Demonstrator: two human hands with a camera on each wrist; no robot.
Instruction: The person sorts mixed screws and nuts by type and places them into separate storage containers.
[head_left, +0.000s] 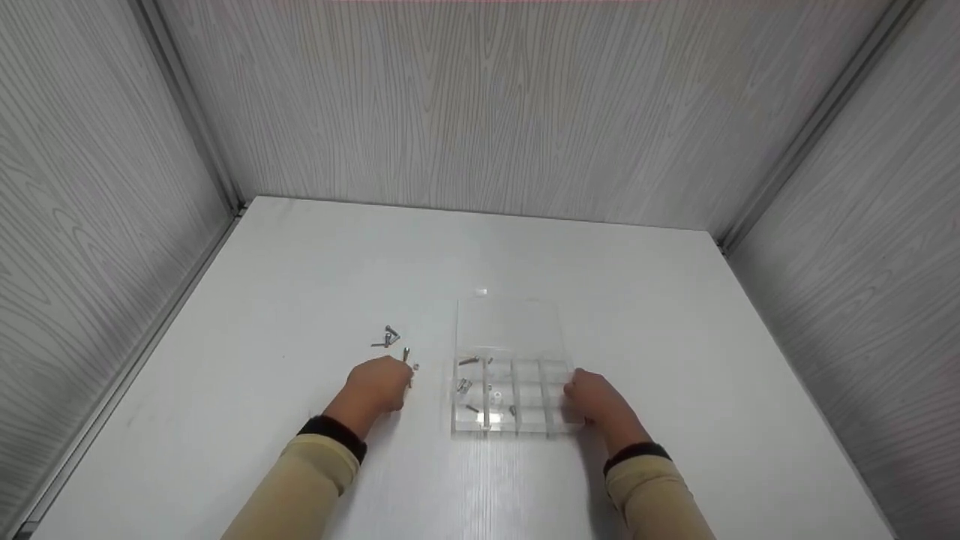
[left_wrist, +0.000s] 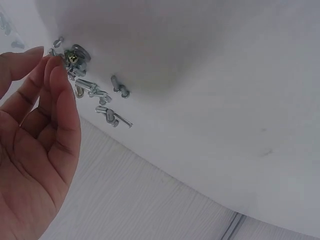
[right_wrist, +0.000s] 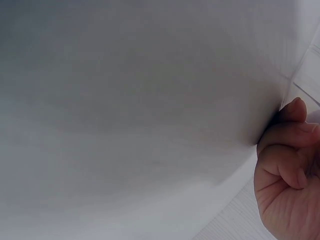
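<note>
A clear plastic organizer box (head_left: 517,420) lies on the white table (head_left: 300,262) with its lid (head_left: 508,322) folded back flat. A few screws lie in its left compartments (head_left: 465,385). To the left of the box lie several loose screws (head_left: 388,337), and they show close up as a small pile (left_wrist: 95,92). My left hand (head_left: 379,382) is down at that pile; thumb and fingertips (left_wrist: 52,65) pinch a screw with a brassy head (left_wrist: 75,55). My right hand (head_left: 592,397) grips the box's right edge, fingers (right_wrist: 287,165) curled.
Grey wood-grain walls (head_left: 487,112) close the table in at the back and on both sides. Bare tabletop stretches behind the box and to the far left and right. Only a corner of the box (right_wrist: 312,55) shows in the right wrist view.
</note>
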